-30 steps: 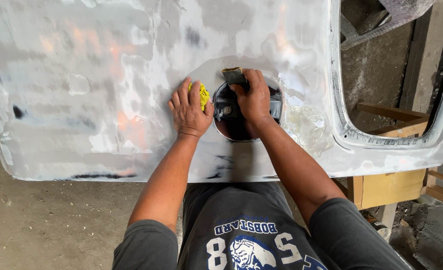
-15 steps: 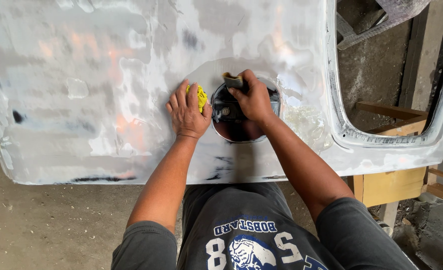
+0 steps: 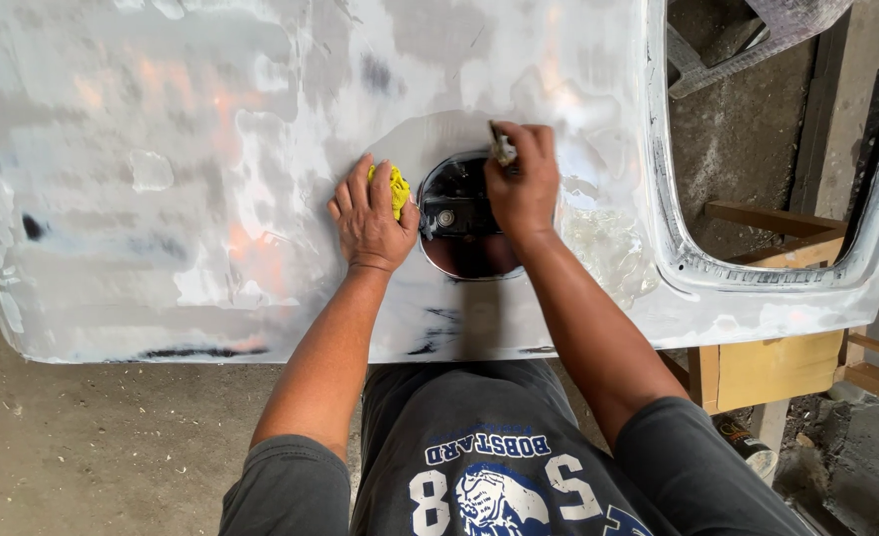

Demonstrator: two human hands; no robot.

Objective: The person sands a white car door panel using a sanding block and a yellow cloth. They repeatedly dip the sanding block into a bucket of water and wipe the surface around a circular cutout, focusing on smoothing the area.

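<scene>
- Two hands work at the round recess (image 3: pixel 464 223) in the sanded, grey-primed body panel (image 3: pixel 211 149), just left of its big window cut-out.
- The left hand (image 3: pixel 370 218) lies flat on the panel beside the recess, fingers loosely closed over a yellow wad (image 3: pixel 398 189).
- The right hand (image 3: pixel 524 179) is shut tight round a small flat tool (image 3: pixel 502 147) at the recess's upper rim.
- To my eye, short, even passes along the rim, with the left hand bracing, would suit best.
- The recess holds only a small fitting (image 3: pixel 445 217); nothing loose inside.
</scene>
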